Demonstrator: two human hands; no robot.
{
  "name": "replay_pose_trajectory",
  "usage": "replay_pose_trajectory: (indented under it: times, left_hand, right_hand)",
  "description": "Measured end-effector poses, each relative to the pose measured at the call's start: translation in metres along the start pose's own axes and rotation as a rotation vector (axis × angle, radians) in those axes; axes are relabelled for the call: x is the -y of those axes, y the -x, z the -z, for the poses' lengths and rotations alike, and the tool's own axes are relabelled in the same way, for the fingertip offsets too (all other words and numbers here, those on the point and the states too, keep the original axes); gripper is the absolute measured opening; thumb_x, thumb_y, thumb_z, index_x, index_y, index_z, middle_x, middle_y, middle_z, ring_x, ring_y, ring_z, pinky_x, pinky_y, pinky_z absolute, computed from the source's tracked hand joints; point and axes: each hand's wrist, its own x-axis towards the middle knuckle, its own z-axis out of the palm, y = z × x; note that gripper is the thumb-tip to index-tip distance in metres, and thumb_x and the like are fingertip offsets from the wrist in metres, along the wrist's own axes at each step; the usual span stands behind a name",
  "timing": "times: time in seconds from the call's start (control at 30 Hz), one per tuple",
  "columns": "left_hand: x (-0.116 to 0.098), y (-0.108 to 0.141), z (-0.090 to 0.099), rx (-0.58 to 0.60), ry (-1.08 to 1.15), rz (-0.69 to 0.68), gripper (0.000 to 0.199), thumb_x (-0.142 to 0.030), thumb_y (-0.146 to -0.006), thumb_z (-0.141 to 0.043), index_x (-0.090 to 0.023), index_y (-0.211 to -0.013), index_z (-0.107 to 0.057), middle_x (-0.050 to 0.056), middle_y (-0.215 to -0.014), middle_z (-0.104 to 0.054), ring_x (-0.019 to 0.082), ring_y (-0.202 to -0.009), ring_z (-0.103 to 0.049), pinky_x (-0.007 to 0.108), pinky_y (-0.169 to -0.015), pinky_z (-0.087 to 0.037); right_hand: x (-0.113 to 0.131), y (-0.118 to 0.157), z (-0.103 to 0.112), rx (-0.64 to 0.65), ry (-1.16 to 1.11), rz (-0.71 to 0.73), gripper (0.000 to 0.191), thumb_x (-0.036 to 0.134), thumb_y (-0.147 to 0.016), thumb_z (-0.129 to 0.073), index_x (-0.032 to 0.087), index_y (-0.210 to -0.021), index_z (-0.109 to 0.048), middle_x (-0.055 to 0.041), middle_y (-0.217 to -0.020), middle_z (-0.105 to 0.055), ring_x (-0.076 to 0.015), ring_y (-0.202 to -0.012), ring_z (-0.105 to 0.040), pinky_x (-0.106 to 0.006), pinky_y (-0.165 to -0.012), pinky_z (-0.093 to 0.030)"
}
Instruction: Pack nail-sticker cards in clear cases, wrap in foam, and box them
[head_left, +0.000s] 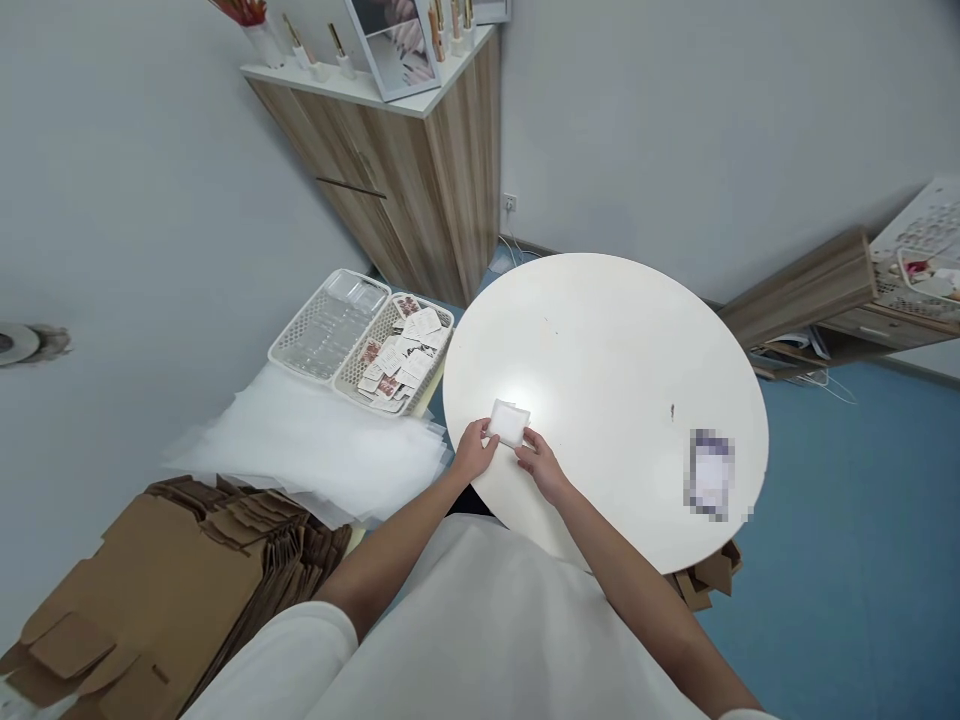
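A small white square packet (509, 424), seemingly wrapped in thin foam sheet, is between my two hands above the near left part of the round white table (600, 330). My left hand (474, 450) grips its left edge, thumb toward me. At its right edge, my right hand (541, 465) has its fingers bent against the near corner. What lies inside the wrapping is hidden. Left of my arms is a stack of thin white sheets (322, 440), looking like packing foam.
Beyond the sheets stand a basket of clear plastic cases (279, 345) and a basket of printed cards (341, 385). Flattened cardboard boxes (150, 580) are stacked at lower left. A pixelated object (710, 475) lies on the table's right side. A wooden cabinet (397, 180) stands behind.
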Motion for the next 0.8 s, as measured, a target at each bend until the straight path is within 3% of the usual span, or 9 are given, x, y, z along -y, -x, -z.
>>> replay_pose_trajectory:
  times: [0.17,0.33,0.57,0.8]
  left_hand:
    - [0.018,-0.036,0.039,-0.048,0.027,0.01,0.04,-0.029,-0.077,-0.051,-0.018,-0.115,-0.044,0.011,-0.115,-0.049,0.022,-0.103,-0.049,0.034,-0.079,-0.045]
    - [0.029,-0.066,0.064,-0.082,0.101,-0.005,0.044,-0.026,-0.075,-0.054,-0.019,-0.117,-0.042,0.011,-0.116,-0.048,0.022,-0.108,-0.047,0.036,-0.082,-0.045]
    - [0.029,-0.085,0.076,-0.082,0.162,-0.055,0.053,-0.02,-0.075,-0.053,-0.021,-0.124,-0.036,0.01,-0.131,-0.038,0.022,-0.121,-0.037,0.036,-0.09,-0.043]
    - [0.031,-0.088,0.078,-0.044,0.14,-0.089,0.057,-0.021,-0.075,-0.053,-0.02,-0.128,-0.033,0.011,-0.138,-0.031,0.024,-0.126,-0.031,0.04,-0.093,-0.04]
  right_hand:
    - [0.026,-0.039,-0.045,-0.006,0.002,-0.031,0.063,0.036,-0.074,-0.054,0.025,-0.131,-0.03,-0.0078,-0.122,-0.052,-0.0193,-0.108,-0.051,-0.033,-0.084,-0.045]
    - [0.043,-0.07,-0.076,-0.114,-0.08,-0.043,0.067,0.034,-0.066,-0.062,0.026,-0.128,-0.037,-0.0066,-0.123,-0.051,-0.0208,-0.108,-0.049,-0.033,-0.086,-0.043]
    - [0.06,-0.1,-0.091,-0.204,-0.029,-0.03,0.066,0.035,-0.065,-0.062,0.027,-0.127,-0.04,-0.0049,-0.127,-0.046,-0.0209,-0.11,-0.045,-0.034,-0.087,-0.042]
    - [0.063,-0.112,-0.094,-0.228,0.008,0.016,0.065,0.034,-0.065,-0.06,0.026,-0.127,-0.04,-0.0043,-0.128,-0.044,-0.0214,-0.113,-0.041,-0.035,-0.09,-0.039]
